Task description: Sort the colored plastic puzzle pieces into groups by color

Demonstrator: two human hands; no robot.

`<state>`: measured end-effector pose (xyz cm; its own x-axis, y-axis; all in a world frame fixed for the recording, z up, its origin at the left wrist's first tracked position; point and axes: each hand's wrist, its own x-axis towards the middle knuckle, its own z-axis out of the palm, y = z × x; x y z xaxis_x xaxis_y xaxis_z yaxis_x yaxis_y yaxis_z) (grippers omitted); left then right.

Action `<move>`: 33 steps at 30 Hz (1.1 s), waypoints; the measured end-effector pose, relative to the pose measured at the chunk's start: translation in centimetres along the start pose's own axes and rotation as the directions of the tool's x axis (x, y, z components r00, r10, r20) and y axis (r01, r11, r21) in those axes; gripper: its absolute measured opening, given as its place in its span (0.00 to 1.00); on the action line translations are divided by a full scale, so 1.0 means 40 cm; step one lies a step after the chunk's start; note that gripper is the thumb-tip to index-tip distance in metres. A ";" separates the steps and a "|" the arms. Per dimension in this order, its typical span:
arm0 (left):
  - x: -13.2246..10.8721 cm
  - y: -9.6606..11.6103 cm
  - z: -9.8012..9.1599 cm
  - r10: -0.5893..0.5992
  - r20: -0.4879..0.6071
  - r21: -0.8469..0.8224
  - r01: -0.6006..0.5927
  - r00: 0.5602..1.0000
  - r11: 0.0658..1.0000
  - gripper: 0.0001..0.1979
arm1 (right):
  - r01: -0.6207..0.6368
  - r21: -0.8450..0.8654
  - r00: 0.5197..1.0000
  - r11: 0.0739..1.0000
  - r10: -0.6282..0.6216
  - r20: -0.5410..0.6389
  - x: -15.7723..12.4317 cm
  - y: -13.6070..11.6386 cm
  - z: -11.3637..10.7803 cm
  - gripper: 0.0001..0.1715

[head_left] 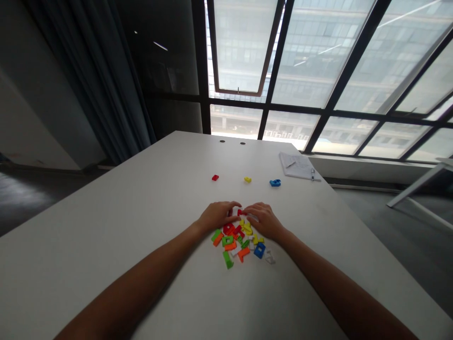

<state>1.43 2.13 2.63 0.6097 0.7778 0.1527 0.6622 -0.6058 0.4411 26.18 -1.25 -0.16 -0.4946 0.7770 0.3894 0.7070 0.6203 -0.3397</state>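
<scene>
In the middle of the white table [170,189], my left hand [219,213] and my right hand [264,219] face each other at the far edge of a small pile of plastic pieces. A small red plastic piece [240,212] is between the fingertips. My right fingers close on its right side, while my left thumb and forefinger are apart beside it. Nearer me lie a green piece [228,259], an orange piece [243,254], a blue piece with a square hole [259,250], a white piece [270,257], and several yellow and red ones.
Beyond my hands, a red piece [215,177], a yellow piece [247,179] and a blue piece [275,182] stand apart in a row. Paper sheets [297,165] with pens lie at the table's right edge. Windows and a dark curtain [102,71] are behind.
</scene>
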 end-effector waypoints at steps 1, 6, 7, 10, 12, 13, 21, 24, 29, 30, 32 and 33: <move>0.000 0.000 0.001 0.006 0.000 0.002 -0.006 1.000 1.000 0.20 | 0.004 -0.002 1.000 1.000 -0.004 0.010 0.000 -0.001 -0.001 0.21; 0.002 -0.013 0.000 -0.121 -0.088 0.023 0.124 0.989 0.992 0.18 | -0.048 0.031 0.998 0.998 0.049 -0.033 -0.003 0.002 0.001 0.27; 0.001 -0.022 -0.004 -0.161 -0.111 0.034 0.165 0.981 0.986 0.18 | -0.059 0.038 0.997 0.998 0.060 -0.043 -0.004 0.004 0.003 0.27; -0.002 -0.068 -0.025 -0.242 -0.163 0.092 0.259 0.957 0.962 0.18 | -0.061 0.025 0.997 0.998 0.062 -0.037 -0.007 0.009 0.008 0.26; -0.004 -0.107 -0.043 -0.288 -0.201 0.134 0.317 0.936 0.939 0.19 | -0.050 0.004 0.998 0.999 0.050 -0.025 -0.008 0.010 0.010 0.24; -0.004 -0.124 -0.051 -0.330 -0.229 0.135 0.366 0.916 0.921 0.20 | -0.044 -0.003 0.999 0.999 0.044 -0.022 -0.008 0.010 0.011 0.23; -0.010 -0.141 -0.049 -0.338 -0.303 0.190 0.403 0.891 0.895 0.16 | -0.036 -0.005 0.999 0.999 0.036 -0.012 -0.008 0.001 0.005 0.20; -0.012 -0.135 -0.038 -0.251 -0.366 0.262 0.358 0.896 0.896 0.16 | -0.034 -0.004 0.999 0.999 0.034 -0.013 -0.009 0.001 0.004 0.20; 0.003 -0.168 -0.023 -0.222 -0.310 0.328 0.323 0.925 0.888 0.26 | -0.030 -0.012 1.000 0.999 0.029 -0.010 -0.009 0.002 0.006 0.19; 0.006 -0.175 -0.020 -0.229 -0.296 0.327 0.323 0.927 0.888 0.28 | -0.032 -0.014 0.999 0.999 0.031 -0.010 -0.009 0.002 0.006 0.19; 0.010 -0.185 -0.015 -0.240 -0.274 0.327 0.325 0.931 0.887 0.29 | -0.034 -0.017 0.999 0.999 0.033 -0.014 -0.009 0.002 0.007 0.19; 0.010 -0.187 -0.013 -0.240 -0.268 0.331 0.323 0.933 0.887 0.29 | -0.031 -0.016 0.999 0.999 0.030 -0.018 -0.009 0.002 0.007 0.19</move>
<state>-3.50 7.06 -0.14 0.2930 0.9162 0.2734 0.9284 -0.3410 0.1479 26.28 -1.43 -0.55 -0.4636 0.7934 0.3944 0.7296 0.5944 -0.3381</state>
